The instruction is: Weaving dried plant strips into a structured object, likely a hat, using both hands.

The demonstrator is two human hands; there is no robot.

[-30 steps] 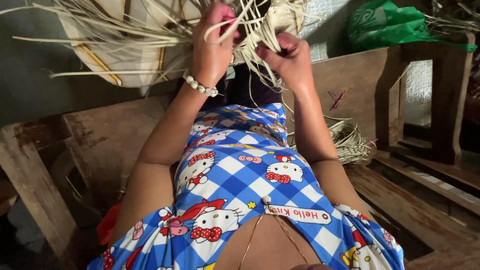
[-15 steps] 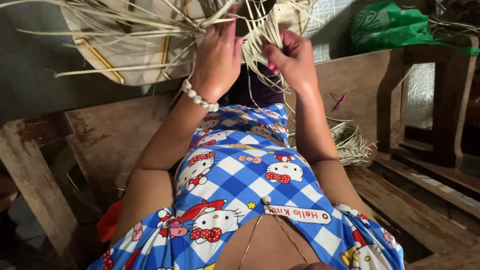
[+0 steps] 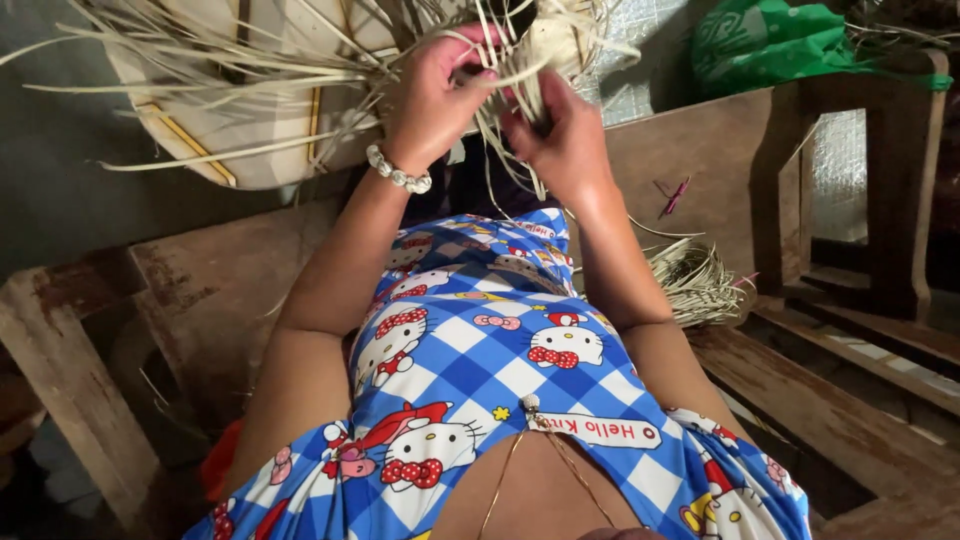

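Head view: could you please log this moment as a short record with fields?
left hand: raised, fingers closed on pale straw strips, bead bracelet at the wrist
right hand: beside it, pinching strips of the same weave
behind the strips: a tan cushion
seat: wooden bench
on the bench: loose strip bundle
top right: green bag

Both bare forearms reach up and away from the body, converging so the hands sit close together. The left hand (image 3: 435, 95) is curled, fingers bent inward and pinching, a bead bracelet at its wrist. The right hand (image 3: 562, 140) shows its back, fingers tucked forward, gripping.
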